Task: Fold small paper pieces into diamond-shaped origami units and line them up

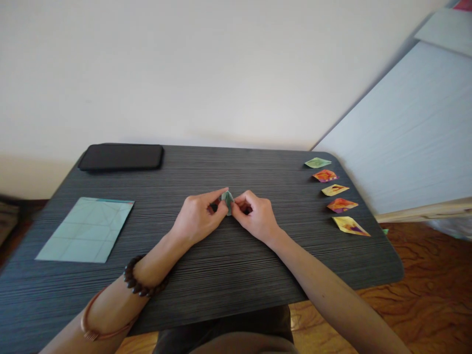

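A small folded piece of green paper stands between my two hands over the middle of the table. My left hand pinches its left side between thumb and index finger. On the other side, the fingertips of my right hand are closed on its right edge. Fingers cover parts of the paper, so its full shape is hidden. A dark bead bracelet and a brown bangle circle my left forearm.
Several folded paper pieces, among them a green one and a yellow one, form a column along the right of the dark table. Creased pale green sheets lie at left, below a black case. A wall rises behind.
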The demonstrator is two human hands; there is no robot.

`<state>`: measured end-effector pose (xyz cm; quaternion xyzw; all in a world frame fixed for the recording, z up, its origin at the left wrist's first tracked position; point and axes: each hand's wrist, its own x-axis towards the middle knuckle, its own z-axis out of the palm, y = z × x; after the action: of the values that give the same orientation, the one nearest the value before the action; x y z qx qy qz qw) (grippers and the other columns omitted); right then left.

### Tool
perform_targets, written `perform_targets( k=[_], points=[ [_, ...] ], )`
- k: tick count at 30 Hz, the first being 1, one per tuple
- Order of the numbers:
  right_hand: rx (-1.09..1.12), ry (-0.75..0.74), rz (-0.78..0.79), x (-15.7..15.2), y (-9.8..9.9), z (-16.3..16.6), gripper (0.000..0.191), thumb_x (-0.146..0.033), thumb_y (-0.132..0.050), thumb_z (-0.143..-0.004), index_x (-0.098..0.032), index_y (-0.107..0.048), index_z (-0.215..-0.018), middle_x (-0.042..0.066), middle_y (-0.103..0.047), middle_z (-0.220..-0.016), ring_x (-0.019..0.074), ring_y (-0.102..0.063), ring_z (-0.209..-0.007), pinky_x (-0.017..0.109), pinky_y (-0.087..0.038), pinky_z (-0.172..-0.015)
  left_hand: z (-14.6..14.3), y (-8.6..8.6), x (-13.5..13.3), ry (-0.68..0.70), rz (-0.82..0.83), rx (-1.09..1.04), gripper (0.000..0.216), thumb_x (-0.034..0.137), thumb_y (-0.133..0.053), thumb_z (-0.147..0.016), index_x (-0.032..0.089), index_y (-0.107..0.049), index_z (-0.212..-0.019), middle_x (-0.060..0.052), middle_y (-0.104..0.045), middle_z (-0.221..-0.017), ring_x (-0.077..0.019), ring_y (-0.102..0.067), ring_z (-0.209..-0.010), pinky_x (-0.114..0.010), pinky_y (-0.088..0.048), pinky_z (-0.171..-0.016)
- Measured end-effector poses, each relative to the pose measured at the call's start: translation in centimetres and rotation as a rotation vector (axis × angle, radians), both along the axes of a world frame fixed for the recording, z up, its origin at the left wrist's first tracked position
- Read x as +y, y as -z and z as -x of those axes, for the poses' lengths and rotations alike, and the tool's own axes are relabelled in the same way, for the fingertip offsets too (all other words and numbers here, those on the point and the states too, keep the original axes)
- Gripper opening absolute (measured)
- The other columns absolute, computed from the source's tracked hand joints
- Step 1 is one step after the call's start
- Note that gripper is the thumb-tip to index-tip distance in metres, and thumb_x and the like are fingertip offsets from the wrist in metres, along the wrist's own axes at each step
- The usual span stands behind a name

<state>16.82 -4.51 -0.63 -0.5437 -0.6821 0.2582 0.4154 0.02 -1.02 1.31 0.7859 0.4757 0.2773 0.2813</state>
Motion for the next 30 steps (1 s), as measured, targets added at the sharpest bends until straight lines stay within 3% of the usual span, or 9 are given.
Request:
perform_targets(
  k=[3, 6, 9, 12, 15, 20, 27, 30],
  points=[
    [-0.01, 0.027, -0.015, 0.0, 0.2, 0.1, 0.01, -0.027, -0.056, -0.083, -0.02, -0.053, -0.077, 0.0, -0.067, -0.068, 0.0104, -0.06, -0.055, 0.022, -0.047, -0.055, -0.2, -0.3, 0.0, -0.06, -0.163, 0.167, 0.034, 0.026, -0.05, -0.082, 0.017, -0.063, -0.112, -0.006, -0.07, -0.09, -0.0159, -0.062, -0.068, -0.027, -0.047, -0.067],
    [-0.044, 0.047, -0.012, 0.1, 0.3, 0.3, 0.009, -0.027, -0.054, -0.084, -0.02, -0.053, -0.078, 0.001, -0.067, -0.07, 0.0107, -0.06, -0.057, 0.022, -0.046, -0.056, -0.4, -0.3, 0.0, -0.084, -0.213, 0.307, 0.021, 0.031, -0.047, -0.084, 0.016, -0.063, -0.085, -0.004, -0.066, -0.075, -0.0145, -0.055, -0.059, -0.026, -0.04, -0.058],
    [-0.197, 0.086, -0.016, 0.0, 0.0, 0.5, 0.011, -0.029, -0.053, -0.085, -0.02, -0.054, -0.078, 0.0, -0.067, -0.069, 0.0108, -0.059, -0.056, 0.022, -0.042, -0.055, -0.3, -0.1, 0.0, 0.0, -0.239, 0.387, 0.03, 0.033, -0.043, -0.087, 0.018, -0.054, -0.063, -0.002, -0.059, -0.06, -0.0122, -0.047, -0.05, -0.025, -0.03, -0.052],
    [-0.421, 0.1, -0.043, 0.0, -0.4, 0.5, 0.019, -0.033, -0.05, -0.086, -0.02, -0.054, -0.073, -0.001, -0.064, -0.062, 0.0108, -0.056, -0.051, 0.023, -0.035, -0.051, 0.0, 0.0, 0.1, 0.066, -0.299, 0.374, 0.031, 0.03, -0.043, -0.086, 0.018, -0.051, -0.059, -0.001, -0.057, -0.057, -0.0111, -0.044, -0.049, -0.026, -0.027, -0.051],
    [-0.524, 0.11, -0.053, 0.0, -0.6, 0.4, 0.023, -0.031, -0.048, -0.087, -0.019, -0.053, -0.068, -0.001, -0.061, -0.057, 0.0106, -0.054, -0.048, 0.023, -0.029, -0.049, 0.2, 0.1, 0.1, -0.001, -0.361, 0.392, 0.033, 0.03, -0.044, -0.084, 0.018, -0.049, -0.054, -0.001, -0.057, -0.053, -0.0109, -0.043, -0.047, -0.026, -0.024, -0.05],
    [-0.481, 0.173, -0.017, 0.1, -0.5, 0.2, 0.02, -0.029, -0.05, -0.085, -0.019, -0.053, -0.067, -0.002, -0.06, -0.056, 0.0108, -0.055, -0.048, 0.023, -0.029, -0.05, 0.2, 0.2, 0.2, -0.097, -0.418, 0.429, 0.033, 0.03, -0.046, -0.083, 0.018, -0.049, -0.053, -0.001, -0.058, -0.052, -0.0114, -0.045, -0.046, -0.026, -0.022, -0.049],
    [-0.483, 0.164, -0.002, 0.1, -0.6, 0.5, 0.031, -0.042, -0.048, -0.087, -0.02, -0.051, -0.065, -0.002, -0.058, -0.054, 0.0112, -0.053, -0.047, 0.024, -0.026, -0.05, 0.2, 0.0, 0.0, 0.046, -0.437, 0.417, 0.032, 0.028, -0.045, -0.082, 0.018, -0.051, -0.052, -0.001, -0.057, -0.05, -0.0104, -0.043, -0.044, -0.026, -0.024, -0.049],
    [-0.506, 0.151, 0.005, 0.0, -0.7, 0.5, 0.033, -0.042, -0.045, -0.089, -0.019, -0.051, -0.065, -0.001, -0.058, -0.055, 0.0111, -0.054, -0.047, 0.024, -0.025, -0.05, 0.3, 0.0, 0.0, 0.008, -0.433, 0.437, 0.033, 0.031, -0.045, -0.082, 0.018, -0.051, -0.053, -0.001, -0.058, -0.05, -0.0109, -0.044, -0.044, -0.026, -0.023, -0.049]
  ],
)
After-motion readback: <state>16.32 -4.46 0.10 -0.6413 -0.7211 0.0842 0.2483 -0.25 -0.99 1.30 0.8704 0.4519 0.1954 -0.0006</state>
